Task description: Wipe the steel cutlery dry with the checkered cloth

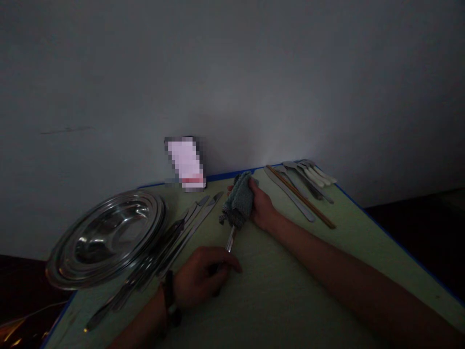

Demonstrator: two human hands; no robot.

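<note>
Near the middle of the table, my left hand (201, 274) is closed around the lower end of a piece of cutlery with a shiny metal handle (231, 238). My right hand (262, 207) grips a grey-green knitted cloth (240, 201), which is wrapped around the upper part of that cutlery. The cloth hides the cutlery's head, so its kind does not show. Left of my hands lies a row of metal cutlery with several table knives (204, 215). To the right are another table knife (292, 196), wooden chopsticks (308, 202) and several pieces with white handles (317, 175).
A stack of round metal dishes (154, 213) stands at the table's left edge. Against the grey wall (232, 87) leans a phone (186, 162) with a blurred, bright screen. Blue edging (381, 218) borders the pale green table (290, 291). The light is dim.
</note>
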